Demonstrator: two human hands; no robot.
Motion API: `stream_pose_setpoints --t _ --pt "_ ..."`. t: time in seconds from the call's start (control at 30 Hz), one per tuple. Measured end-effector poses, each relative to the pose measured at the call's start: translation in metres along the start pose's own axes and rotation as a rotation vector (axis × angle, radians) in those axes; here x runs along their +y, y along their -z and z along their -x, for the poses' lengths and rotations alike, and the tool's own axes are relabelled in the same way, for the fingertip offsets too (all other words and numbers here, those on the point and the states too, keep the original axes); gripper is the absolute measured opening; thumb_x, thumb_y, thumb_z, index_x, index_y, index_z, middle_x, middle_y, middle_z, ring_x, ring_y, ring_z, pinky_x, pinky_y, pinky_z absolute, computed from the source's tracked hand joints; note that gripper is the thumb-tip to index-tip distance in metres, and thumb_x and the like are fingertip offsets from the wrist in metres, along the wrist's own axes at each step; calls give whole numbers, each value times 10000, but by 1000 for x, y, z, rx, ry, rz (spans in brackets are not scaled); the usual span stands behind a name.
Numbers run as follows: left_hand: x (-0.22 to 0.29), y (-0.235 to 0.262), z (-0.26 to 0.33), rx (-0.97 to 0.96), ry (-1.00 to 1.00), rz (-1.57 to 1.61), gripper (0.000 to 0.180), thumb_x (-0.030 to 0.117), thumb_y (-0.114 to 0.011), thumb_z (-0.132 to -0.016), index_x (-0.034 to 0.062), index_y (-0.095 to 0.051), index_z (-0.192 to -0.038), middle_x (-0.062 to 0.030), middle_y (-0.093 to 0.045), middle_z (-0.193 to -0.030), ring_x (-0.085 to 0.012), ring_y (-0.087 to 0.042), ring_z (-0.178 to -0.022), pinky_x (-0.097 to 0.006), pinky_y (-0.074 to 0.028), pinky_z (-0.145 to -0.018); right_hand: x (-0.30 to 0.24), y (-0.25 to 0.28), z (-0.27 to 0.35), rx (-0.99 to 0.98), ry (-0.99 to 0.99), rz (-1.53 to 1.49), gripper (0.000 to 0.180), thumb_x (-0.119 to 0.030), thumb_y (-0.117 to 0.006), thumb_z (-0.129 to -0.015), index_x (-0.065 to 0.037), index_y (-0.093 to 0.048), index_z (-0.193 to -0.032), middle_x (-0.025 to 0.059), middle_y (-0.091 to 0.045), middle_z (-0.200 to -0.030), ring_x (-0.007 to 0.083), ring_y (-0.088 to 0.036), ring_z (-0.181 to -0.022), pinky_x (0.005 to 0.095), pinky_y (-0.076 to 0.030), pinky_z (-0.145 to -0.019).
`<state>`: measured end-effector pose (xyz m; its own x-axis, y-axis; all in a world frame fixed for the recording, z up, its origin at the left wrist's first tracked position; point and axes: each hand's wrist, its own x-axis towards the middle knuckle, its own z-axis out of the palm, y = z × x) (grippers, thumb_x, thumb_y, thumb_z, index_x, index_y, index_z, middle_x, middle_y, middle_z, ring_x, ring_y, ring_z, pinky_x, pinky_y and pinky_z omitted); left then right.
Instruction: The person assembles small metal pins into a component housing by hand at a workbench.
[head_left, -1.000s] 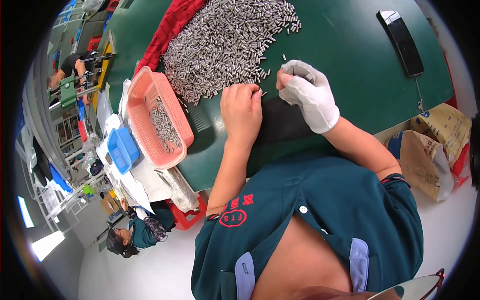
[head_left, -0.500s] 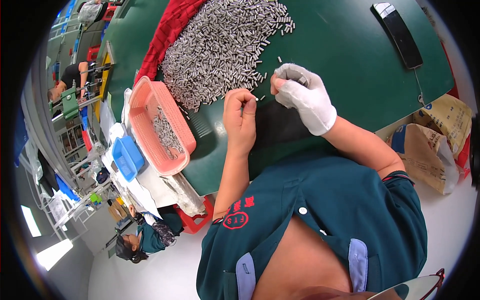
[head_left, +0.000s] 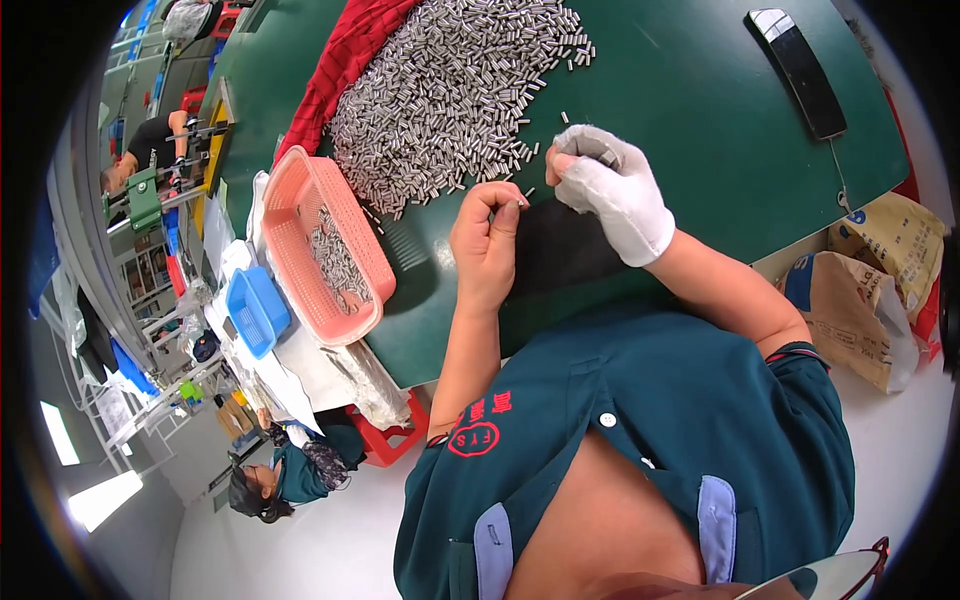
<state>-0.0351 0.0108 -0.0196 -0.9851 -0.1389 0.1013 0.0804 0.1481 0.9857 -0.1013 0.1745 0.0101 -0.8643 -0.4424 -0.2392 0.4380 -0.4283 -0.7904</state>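
Note:
My bare left hand (head_left: 486, 245) is closed in a pinch over the near edge of the metal pile. A small, bright metal pin (head_left: 523, 203) shows at its thumb and fingertip. To its right, my right hand (head_left: 618, 195), in a white glove with bare fingertips, is curled shut. Short metal pins (head_left: 608, 159) show partly in its palm; the fingers hide the rest. One loose pin lies between the two hands. Just beyond them spreads a big heap of short, shiny metal pins (head_left: 440, 100) on the green table (head_left: 690, 120).
A pink basket (head_left: 375, 265) holding pins stands left of the heap, with a blue basket (head_left: 257, 310) beside it. Red cloth (head_left: 335, 75) edges the heap. At the far right lies a black, phone-like device (head_left: 805, 85). Paper sacks (head_left: 850, 310) stand beyond the table's edge. Other people work at left.
My left hand has shifted slightly right, its index finger stretched a little further over the thumb. The right hand has barely moved and stays curled.

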Motion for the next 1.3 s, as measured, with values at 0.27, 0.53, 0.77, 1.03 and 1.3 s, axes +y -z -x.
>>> stream_pose_setpoints --t 0.27,0.53,0.77,1.03,1.3 --pt "5 -3 6 45 -10 -354 53 52 -574 -903 8 -551 -883 -80 -568 -859 -195 -533 -783 -281 -441 -718 -1 1 -1 -16 -12 -23 132 -174 -583 -893 -44 -560 -884 -9 -524 -749 54 -394 -583 210 -313 -530" --pt "9 -6 9 57 4 -465 53 54 -579 -897 9 -553 -891 -93 -570 -843 -227 -543 -771 -305 -450 -693 -2 0 -2 -4 -13 0 137 -176 -584 -890 -44 -554 -863 -7 -519 -745 58 -387 -584 214 -310 -532" --pt "2 -10 11 88 -57 -508 42 46 -590 -879 23 -555 -874 -98 -572 -858 -256 -536 -783 -339 -442 -699 0 3 -2 8 -23 -52 148 -179 -565 -899 -43 -543 -845 -14 -473 -698 73 -357 -571 232 -291 -533" --pt "-9 -22 19 106 -247 -917 75 31 -618 -826 51 -560 -869 -93 -563 -844 -288 -502 -798 -384 -404 -736 20 16 -14 -199 119 -314 416 -438 -475 -971 -55 -556 -831 -22 -399 -634 90 -341 -561 239 -297 -556" --pt "-12 -20 20 98 -244 -855 82 27 -627 -816 42 -562 -865 -97 -569 -838 -298 -511 -796 -393 -404 -742 22 12 -23 -195 62 -369 462 -461 -399 -992 -65 -546 -805 -21 -373 -619 109 -329 -565 250 -281 -560"
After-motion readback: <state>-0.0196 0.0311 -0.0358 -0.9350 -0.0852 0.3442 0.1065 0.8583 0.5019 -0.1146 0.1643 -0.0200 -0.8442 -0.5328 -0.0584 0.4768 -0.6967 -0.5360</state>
